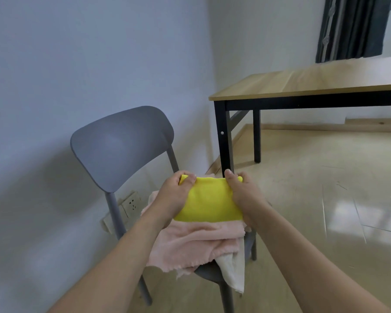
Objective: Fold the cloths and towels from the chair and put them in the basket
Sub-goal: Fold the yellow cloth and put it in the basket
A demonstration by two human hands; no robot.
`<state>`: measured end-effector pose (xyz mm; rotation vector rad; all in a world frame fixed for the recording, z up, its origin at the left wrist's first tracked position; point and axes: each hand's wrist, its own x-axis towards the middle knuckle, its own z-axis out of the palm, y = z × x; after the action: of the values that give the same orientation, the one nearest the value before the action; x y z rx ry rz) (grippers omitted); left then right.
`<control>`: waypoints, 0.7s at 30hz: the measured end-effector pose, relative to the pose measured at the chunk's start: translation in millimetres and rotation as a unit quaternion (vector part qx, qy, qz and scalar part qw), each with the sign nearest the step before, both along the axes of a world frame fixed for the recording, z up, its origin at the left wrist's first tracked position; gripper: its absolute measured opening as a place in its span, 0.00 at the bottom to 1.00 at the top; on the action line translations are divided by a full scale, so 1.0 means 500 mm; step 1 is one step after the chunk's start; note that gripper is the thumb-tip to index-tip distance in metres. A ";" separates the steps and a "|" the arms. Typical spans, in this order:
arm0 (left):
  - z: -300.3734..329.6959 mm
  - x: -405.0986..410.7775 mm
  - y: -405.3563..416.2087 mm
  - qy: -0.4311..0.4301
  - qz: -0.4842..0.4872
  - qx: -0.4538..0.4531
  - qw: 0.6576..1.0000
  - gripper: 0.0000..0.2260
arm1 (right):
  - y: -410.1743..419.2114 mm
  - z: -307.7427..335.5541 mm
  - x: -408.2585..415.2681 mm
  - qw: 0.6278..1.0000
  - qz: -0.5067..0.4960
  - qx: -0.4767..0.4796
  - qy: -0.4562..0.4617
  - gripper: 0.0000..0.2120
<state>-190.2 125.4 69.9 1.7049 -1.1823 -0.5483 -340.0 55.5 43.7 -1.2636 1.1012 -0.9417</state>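
Left hand (176,192) and right hand (243,195) each pinch far corner of folded yellow cloth (209,201), fingers curled over its top edge, held flat above grey chair (122,145). Under it, rumpled pink towel (190,242) heaped on seat, beige cloth (233,272) hanging off seat's front edge. Wooden table (303,84) with black legs stands at right; wall socket (132,203) low behind chair
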 end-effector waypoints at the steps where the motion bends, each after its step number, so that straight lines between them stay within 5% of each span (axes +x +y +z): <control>1: 0.008 0.000 -0.003 0.011 0.007 -0.008 1.000 0.09 | -0.005 0.009 -0.001 0.999 -0.029 -0.028 0.000 0.17; 10: 0.039 0.041 -0.116 -0.014 0.068 -0.038 0.997 0.10 | -0.123 0.079 0.054 0.969 -0.076 -0.171 0.158 0.17; 17: -0.008 0.108 -0.293 -0.078 0.093 -0.019 0.992 0.12 | -0.307 0.052 0.142 0.954 -0.043 -0.167 0.246 0.16; 21: 0.089 0.097 -0.348 -0.072 0.100 0.010 0.992 0.11 | -0.360 0.159 0.138 0.958 -0.036 -0.131 0.254 0.20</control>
<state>-141.5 -48.5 114.1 1.8802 -1.0925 -0.3192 -271.2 -124.6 123.0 -1.7567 1.4595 -0.8574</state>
